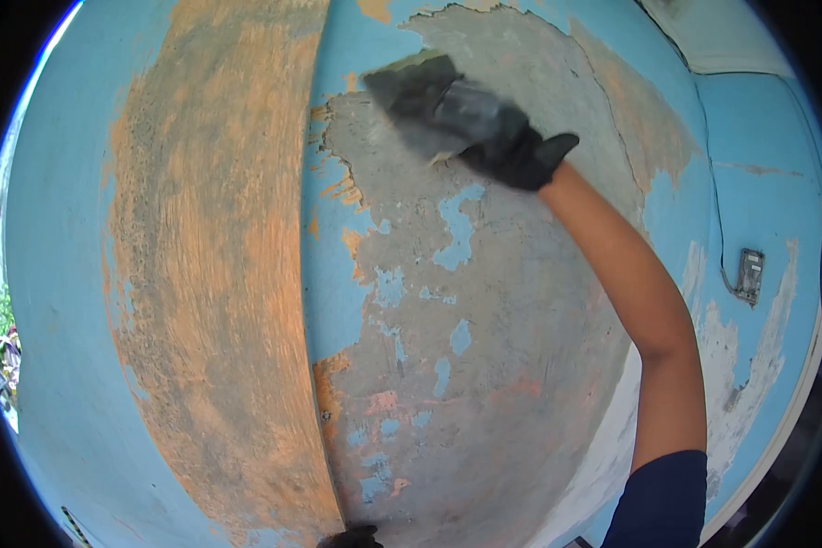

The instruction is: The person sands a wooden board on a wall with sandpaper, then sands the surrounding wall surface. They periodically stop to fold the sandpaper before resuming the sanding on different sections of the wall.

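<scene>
My right hand point(511, 151), in a black glove, is closed around the handle of a dark trowel-like float point(411, 100), a flat squarish plate smeared by motion. The plate is raised against the upper part of the wall point(521, 274), over bare grey plaster at the border of the blue paint. Only the top of my left hand point(352, 537), also in a black glove, shows at the bottom edge, near the foot of the raised column; its fingers are mostly out of frame.
A raised vertical column point(219, 274) with worn orange and grey patches stands left of the plaster. At right, a small electrical box point(749, 276) hangs on a dark cable point(711, 173). Plants point(0, 310) show beyond the left edge.
</scene>
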A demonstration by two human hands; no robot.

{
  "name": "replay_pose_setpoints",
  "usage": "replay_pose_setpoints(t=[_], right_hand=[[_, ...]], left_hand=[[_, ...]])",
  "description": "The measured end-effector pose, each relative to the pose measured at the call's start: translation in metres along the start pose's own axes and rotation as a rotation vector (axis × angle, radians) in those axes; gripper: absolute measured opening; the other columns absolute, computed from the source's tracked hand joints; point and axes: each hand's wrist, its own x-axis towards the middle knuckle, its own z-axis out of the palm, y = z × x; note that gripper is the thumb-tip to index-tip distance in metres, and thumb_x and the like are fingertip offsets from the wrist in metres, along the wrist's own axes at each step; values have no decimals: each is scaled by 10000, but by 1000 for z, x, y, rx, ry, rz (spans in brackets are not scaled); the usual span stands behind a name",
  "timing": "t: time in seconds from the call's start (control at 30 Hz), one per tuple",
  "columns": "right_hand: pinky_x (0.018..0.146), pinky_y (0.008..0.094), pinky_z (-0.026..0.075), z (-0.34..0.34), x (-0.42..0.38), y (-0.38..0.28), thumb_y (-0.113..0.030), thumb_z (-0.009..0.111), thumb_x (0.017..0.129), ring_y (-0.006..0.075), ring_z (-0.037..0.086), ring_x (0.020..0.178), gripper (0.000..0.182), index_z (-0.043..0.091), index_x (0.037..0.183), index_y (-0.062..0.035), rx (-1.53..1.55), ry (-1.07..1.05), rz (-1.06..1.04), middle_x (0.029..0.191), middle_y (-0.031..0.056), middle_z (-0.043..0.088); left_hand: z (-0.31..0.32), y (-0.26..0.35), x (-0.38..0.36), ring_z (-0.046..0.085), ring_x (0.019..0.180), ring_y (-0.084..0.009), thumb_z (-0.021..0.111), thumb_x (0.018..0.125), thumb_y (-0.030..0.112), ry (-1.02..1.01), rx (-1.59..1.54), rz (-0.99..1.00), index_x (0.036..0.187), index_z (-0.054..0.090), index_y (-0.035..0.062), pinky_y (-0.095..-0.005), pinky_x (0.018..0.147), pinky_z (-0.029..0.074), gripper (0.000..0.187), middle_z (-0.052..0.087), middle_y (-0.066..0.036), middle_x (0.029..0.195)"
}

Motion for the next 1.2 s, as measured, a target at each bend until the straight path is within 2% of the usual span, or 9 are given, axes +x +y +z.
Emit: replay_pose_setpoints(t=[0.2,0.33,0.53,0.63,0.73,0.83,1.03,1.1,1.2], right_hand=[[725,454,588,-42,15,78,-160,492,1012,278,731,828,239,701,1063,-54,-967,636,348,866,174,722],[983,400,558,-2,-8,28,-169,524,1000,273,711,1112,516,521,1494,-23,-1820,-300,268,1406,155,643],[938,443,567,-57,-23,126,-252,539,1012,338,718,1049,445,613,1428,-110,-791,404,676,1304,178,693],[967,448,559,-29,5,86,-277,555,1003,340,702,1106,469,600,1433,-95,-1098,59,528,1344,189,669],[1089,431,500,-17,23,23,-281,599,972,304,633,1249,483,593,1382,-25,-1062,352,-216,1362,173,646],[1298,471,189,-75,32,32,-468,327,1077,285,287,1565,631,416,1602,-129,-330,125,1075,1725,128,270],[1165,409,448,-5,34,7,-295,671,938,292,600,1308,511,584,1396,-84,-856,-82,61,1366,137,647],[1165,419,453,-4,29,-9,-243,708,924,297,612,1291,523,574,1406,-90,-618,85,-212,1342,147,657],[1047,413,534,-48,34,48,-267,555,1017,314,647,1228,442,595,1423,-96,-883,-105,586,1352,199,656]], left_hand=[[23,-29,-12,722,922,-234,705,951,187,30,-905,-239,1198,746,66,-334,796,563,278,762,-79,1175],[-15,17,1,731,917,-242,694,956,163,30,-7,-24,1157,754,46,-367,808,582,240,766,-95,1155],[-7,7,3,737,959,-225,716,945,219,-9,-617,-248,1183,758,88,-358,829,573,275,776,-52,1143],[-16,15,-1,727,982,-261,648,1004,218,-188,-37,-165,1201,732,1,-411,871,574,305,748,-147,1210],[17,-25,-6,703,1040,-317,573,1050,219,-14,-918,-225,1239,691,-54,-463,917,560,352,693,-233,1293],[17,-33,-20,672,1118,-342,548,1057,226,-43,-915,-182,1334,647,-13,-453,925,550,378,667,-225,1345],[-14,6,1,670,1118,-286,541,1048,220,-261,-118,-197,1314,688,84,-400,910,537,333,672,-133,1356],[18,-24,-9,673,1106,-261,563,1033,231,-123,-664,-217,1309,691,85,-379,894,536,337,691,-120,1319],[29,-42,-21,676,1085,-218,596,1008,252,20,-1266,-216,1300,695,92,-350,868,531,347,724,-92,1245]])
